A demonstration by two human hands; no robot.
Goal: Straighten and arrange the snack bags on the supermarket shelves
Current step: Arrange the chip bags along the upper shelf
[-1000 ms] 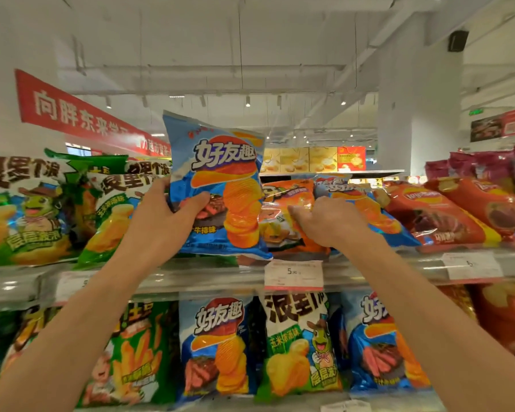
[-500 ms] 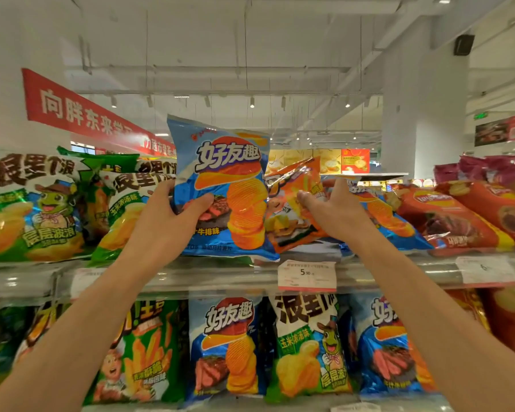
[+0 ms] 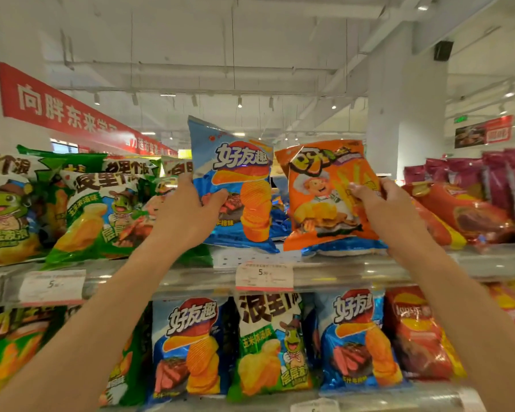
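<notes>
L hand [image 3: 188, 215] gripping blue chip bag [image 3: 235, 185], R hand [image 3: 384, 209] pinching orange bag [image 3: 324, 197]

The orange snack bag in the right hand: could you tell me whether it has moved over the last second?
Yes. The orange snack bag has come up from lying low to upright, well above the shelf's price tag, held by the right hand.
</notes>
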